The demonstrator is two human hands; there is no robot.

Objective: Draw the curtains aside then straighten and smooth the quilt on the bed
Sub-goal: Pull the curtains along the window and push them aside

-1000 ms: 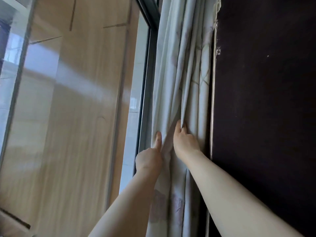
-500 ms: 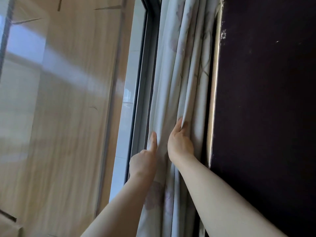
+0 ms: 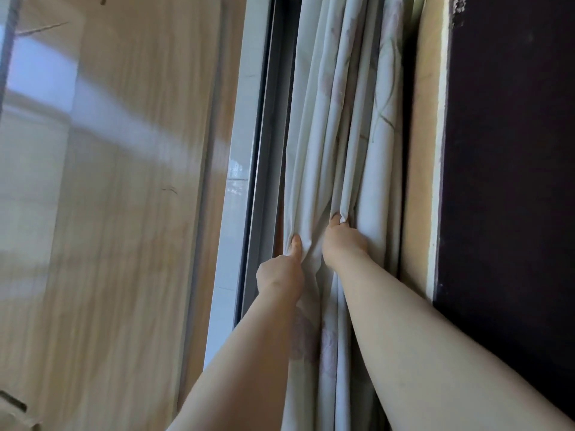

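The curtain (image 3: 314,135) is bunched into narrow upright folds between the grey window frame (image 3: 264,150) and a pale strip of trim (image 3: 423,150) beside the dark wall (image 3: 510,181). The left hand (image 3: 280,272) grips its outer edge next to the frame, with the fingers curled into the cloth and the thumb (image 3: 295,245) pressed flat up the fabric. The right hand (image 3: 342,244) has its fingers hooked tight round an inner fold, a little higher.

The drawing-aside step looks nearly done, since the glass (image 3: 109,181) is uncovered. To finish well, I would push both hands sideways toward the wall together, gathering the pleats evenly rather than tugging down (a downward pull could strain whatever holds the top, which is out of view).

The cloth is thin, matte and pale greenish-white, with faint pink blossoms and slender brown stems. It creases softly where it is pinched. The frame looks smooth and hard, and the glass is glossy with streaked reflections. The quilt and the bed are not in view.
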